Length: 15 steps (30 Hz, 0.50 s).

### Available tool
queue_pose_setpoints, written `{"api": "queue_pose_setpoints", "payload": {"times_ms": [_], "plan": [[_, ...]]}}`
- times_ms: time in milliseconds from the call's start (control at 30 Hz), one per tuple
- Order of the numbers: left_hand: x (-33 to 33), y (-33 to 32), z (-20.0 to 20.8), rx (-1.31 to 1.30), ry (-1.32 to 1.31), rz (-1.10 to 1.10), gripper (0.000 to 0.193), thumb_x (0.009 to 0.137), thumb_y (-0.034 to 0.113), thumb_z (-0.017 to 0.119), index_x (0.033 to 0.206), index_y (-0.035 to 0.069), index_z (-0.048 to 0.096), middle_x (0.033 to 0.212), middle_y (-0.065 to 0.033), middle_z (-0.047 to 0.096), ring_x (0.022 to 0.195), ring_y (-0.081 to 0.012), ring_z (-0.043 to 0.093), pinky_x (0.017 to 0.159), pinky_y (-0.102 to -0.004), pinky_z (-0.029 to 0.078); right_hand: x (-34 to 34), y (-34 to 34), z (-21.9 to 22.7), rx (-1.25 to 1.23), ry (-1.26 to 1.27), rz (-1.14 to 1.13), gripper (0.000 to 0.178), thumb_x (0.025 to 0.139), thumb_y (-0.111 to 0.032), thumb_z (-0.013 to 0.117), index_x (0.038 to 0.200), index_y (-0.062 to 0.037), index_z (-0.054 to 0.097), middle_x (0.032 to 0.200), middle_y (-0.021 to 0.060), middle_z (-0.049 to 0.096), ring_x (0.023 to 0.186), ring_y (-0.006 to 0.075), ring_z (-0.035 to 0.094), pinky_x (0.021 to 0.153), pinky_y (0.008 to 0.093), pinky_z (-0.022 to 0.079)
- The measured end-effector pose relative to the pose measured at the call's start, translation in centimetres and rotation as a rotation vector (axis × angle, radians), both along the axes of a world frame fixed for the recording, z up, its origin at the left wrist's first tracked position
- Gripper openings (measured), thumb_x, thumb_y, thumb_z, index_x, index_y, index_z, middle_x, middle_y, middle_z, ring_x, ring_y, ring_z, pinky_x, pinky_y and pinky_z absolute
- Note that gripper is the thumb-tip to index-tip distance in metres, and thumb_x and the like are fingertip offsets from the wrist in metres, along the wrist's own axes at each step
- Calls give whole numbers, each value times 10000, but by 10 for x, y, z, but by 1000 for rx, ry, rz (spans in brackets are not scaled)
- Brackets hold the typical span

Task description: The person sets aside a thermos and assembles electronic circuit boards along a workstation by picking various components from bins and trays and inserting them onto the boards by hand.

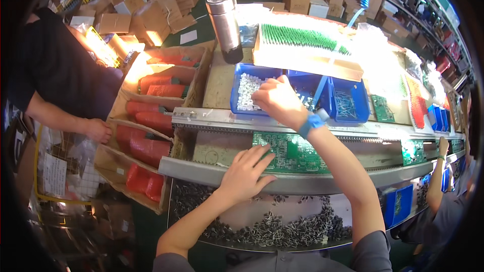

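My left hand (pixel 248 171) lies with its fingers stretched out over the left end of a green circuit board (pixel 297 156). The board rests between the two metal rails of the line. Farther off, my right hand (pixel 280 102) is above a blue bin (pixel 236 88) of small white plastic connectors (pixel 248 90). Its fingers are curled together, and whatever they may hold is hidden. A blue band (pixel 313 122) circles my right wrist. Beside that hand, another blue compartment holds thin metal-legged parts (pixel 345 106).
Loose black components with metal legs (pixel 272 226) fill a tray nearest me. At left, a divided cardboard box (pixel 113 121) holds red-wrapped bundles; a co-worker's hand (pixel 97 130) touches it. A steel flask (pixel 224 27) stands behind. Another worker's hand (pixel 443 147) is at far right.
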State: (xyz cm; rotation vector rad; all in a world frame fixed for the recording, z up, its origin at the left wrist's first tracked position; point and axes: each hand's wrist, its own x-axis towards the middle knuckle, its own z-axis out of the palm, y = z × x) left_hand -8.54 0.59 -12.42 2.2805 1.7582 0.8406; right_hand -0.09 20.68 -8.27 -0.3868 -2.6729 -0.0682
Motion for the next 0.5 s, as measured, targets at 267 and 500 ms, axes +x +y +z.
{"api": "queue_pose_setpoints", "payload": {"times_ms": [267,500], "plan": [[3,11,31,-152,-813,14,371,789,-64,651,1135,9,538,1077,-107,608,954,-180,606,842,-313,498,102,-78,2,-317,371,105,225,709,-90,745,922,-107,675,811,6,617,784,193,565,731,328,390],[31,22,31,-688,-1141,-253,245,820,-74,629,1036,-9,532,937,-77,634,867,-135,624,790,-264,519,149,-123,-6,-184,322,99,303,690,-111,708,987,-96,651,866,2,605,793,160,564,719,332,391]]}}
